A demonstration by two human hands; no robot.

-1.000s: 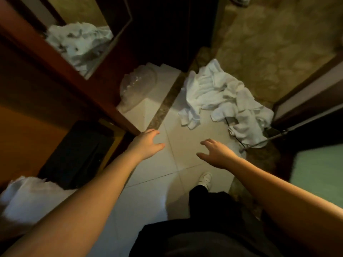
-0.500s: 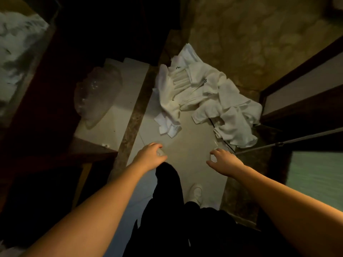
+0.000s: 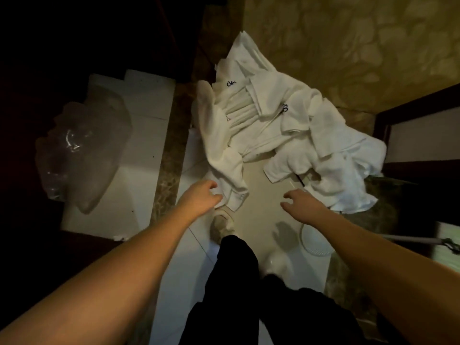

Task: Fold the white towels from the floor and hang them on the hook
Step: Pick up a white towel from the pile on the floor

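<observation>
- Floor (image 3: 258, 185): pale tiles run up the middle of the frame, edged on the left by a brown marbled strip (image 3: 169, 155); mottled tan flooring (image 3: 348, 46) fills the upper right.
- White towels (image 3: 273, 135): a crumpled heap at centre and right of centre, lying on the tiles and spilling onto the tan flooring. Small dark embroidered marks show on two pieces (lettering too small to read).
- Person's legs in black trousers (image 3: 236, 282): lower centre, with a light shoe (image 3: 222, 225) planted on the tiles just below the heap's near left corner.
- Clear plastic bag (image 3: 79, 155): left of frame, lying on a pale raised surface (image 3: 144, 108) beside the marbled strip, well apart from the towels.
- Dark wooden frame (image 3: 410, 105): right edge, next to the heap.
- Round white ribbed object (image 3: 316, 245): lower right of centre, partly hidden by the right forearm (identity unclear).
- Left hand (image 3: 201, 197): centre, fingers loosely bent, fingertips at the near corner of the leftmost towel; contact cannot be confirmed, nothing grasped.
- Right hand (image 3: 302, 205): right of centre, fingers spread and lightly bent, over bare tile just beside the heap's lower right part, holding nothing.
</observation>
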